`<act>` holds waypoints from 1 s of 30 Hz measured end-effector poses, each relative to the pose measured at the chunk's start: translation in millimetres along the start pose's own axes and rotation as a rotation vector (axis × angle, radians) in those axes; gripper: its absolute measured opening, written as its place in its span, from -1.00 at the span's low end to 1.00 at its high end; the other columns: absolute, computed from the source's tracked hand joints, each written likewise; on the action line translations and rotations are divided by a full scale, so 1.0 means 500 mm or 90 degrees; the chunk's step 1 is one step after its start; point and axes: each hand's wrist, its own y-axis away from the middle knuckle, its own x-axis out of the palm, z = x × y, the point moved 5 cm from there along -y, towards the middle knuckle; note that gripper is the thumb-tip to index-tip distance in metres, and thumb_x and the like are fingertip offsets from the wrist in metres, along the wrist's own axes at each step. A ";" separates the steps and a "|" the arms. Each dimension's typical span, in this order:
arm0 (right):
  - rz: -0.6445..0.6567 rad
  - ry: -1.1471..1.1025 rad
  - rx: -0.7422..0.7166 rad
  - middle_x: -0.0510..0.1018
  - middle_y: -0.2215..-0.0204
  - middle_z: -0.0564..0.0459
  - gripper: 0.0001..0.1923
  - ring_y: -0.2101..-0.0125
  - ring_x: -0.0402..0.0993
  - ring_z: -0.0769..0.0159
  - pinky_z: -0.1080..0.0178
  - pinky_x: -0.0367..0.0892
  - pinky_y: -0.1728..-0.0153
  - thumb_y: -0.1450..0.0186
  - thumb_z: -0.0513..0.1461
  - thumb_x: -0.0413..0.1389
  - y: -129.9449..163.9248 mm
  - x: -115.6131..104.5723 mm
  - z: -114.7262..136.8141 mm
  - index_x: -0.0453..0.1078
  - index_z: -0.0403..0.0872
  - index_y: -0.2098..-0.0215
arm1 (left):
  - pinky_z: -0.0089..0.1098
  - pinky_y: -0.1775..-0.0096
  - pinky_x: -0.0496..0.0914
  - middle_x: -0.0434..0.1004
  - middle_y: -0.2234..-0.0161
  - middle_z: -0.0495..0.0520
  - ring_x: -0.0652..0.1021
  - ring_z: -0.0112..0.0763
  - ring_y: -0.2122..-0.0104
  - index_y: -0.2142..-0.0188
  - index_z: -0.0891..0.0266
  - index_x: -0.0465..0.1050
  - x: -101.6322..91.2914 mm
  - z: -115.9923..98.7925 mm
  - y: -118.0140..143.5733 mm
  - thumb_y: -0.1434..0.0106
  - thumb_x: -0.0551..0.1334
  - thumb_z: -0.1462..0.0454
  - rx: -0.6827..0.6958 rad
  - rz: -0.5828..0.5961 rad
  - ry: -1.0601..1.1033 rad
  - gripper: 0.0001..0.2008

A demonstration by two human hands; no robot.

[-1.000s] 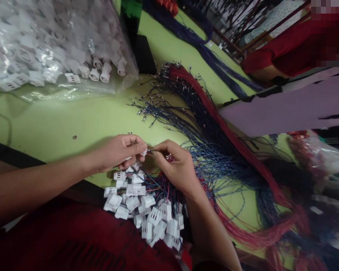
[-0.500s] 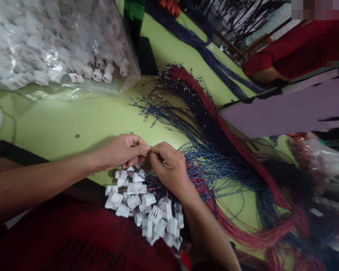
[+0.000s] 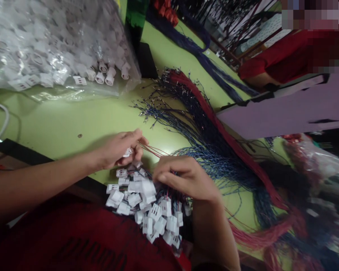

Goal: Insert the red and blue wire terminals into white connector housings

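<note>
Nearest me, my right hand has dropped from the pinch point onto the pile of white connectors, fingers curled, grip hidden. So I judge the wire seated. Just beyond, my left hand is closed around a white connector; its red wires trail rightward along the green table, toward the wire bundle.

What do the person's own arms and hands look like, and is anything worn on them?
Both forearms are bare up to the edge of the picture; no sleeves, gloves or watch show. The left hand and the right hand are bare too, and no ring shows in this picture. A dark red garment with a dark print covers the person's body below the arms.
</note>
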 end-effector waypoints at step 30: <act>-0.346 0.041 0.096 0.53 0.55 0.13 -0.88 0.56 0.34 0.43 0.32 0.28 0.49 -0.23 -0.25 0.13 -0.012 -0.010 -0.065 0.47 -0.05 0.46 | -0.51 0.41 0.36 0.55 0.39 -0.07 0.51 -0.50 0.41 0.13 0.20 0.45 -0.025 0.007 -0.011 -0.19 0.31 0.24 0.092 -0.089 -0.124 -0.75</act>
